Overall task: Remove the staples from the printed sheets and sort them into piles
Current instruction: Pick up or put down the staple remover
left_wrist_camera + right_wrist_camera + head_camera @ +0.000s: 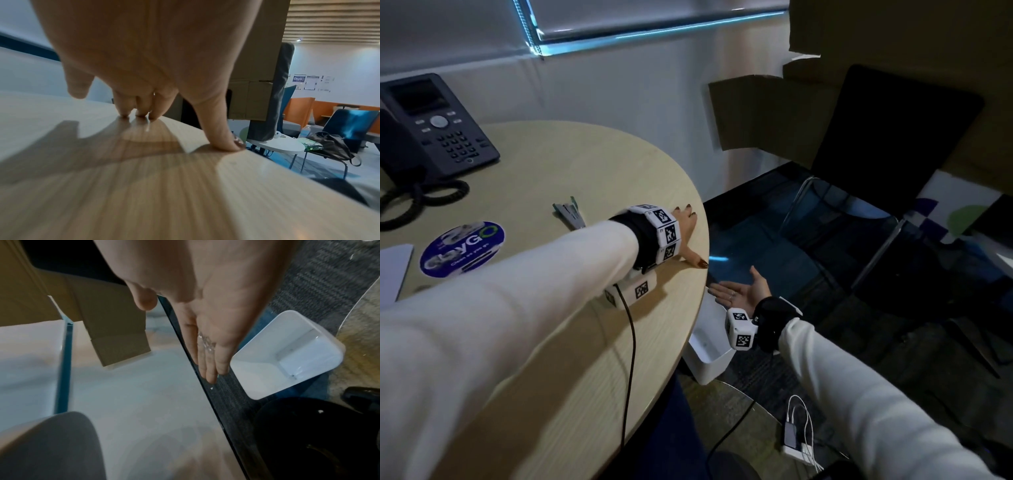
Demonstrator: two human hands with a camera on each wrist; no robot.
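My left hand (686, 231) lies near the right edge of the round wooden table (571, 164), and in the left wrist view its fingertips (141, 113) and thumb press on the tabletop (144, 186). A small pale glint (147, 125) sits by the fingertips; I cannot tell what it is. My right hand (739, 291) is held flat and palm up just below and beside the table edge. Small shiny staples (206, 343) lie loose on its fingers. A corner of a white sheet (393, 270) shows at the far left.
A white bin (710, 346) stands on the carpet under the table edge, below my right hand, its rim (257, 344) open upward. On the table lie a grey-green metal tool (570, 214), a round blue sticker (462, 248) and a desk phone (431, 126). A black chair (893, 137) stands right.
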